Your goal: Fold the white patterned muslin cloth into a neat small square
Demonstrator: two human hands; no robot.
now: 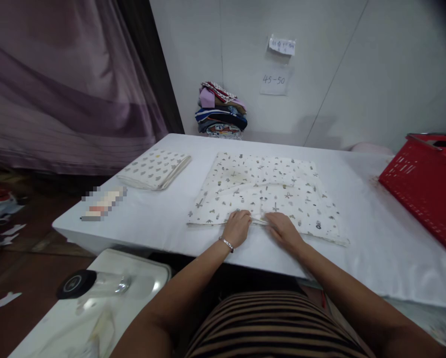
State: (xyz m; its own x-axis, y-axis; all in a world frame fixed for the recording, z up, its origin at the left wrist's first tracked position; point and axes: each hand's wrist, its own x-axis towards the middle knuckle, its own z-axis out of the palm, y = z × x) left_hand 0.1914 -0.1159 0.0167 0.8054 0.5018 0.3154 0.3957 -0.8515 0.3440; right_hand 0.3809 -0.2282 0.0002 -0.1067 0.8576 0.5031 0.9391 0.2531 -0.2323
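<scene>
A white cloth with small printed figures lies spread on the white-covered table in front of me. Both hands are at its near edge, a short gap apart. My left hand, with a bracelet at the wrist, has its fingers curled on the edge, closed on the cloth. My right hand is closed on the same edge to the right, thumb side toward the left hand. Between them the edge is slightly lifted and puckered. The fingertips are partly hidden by the fabric.
A folded patterned cloth lies at the table's left. A red basket stands at the right. Folded fabrics are stacked behind the table, by the wall. A clear bottle with a black cap lies on a white surface at lower left.
</scene>
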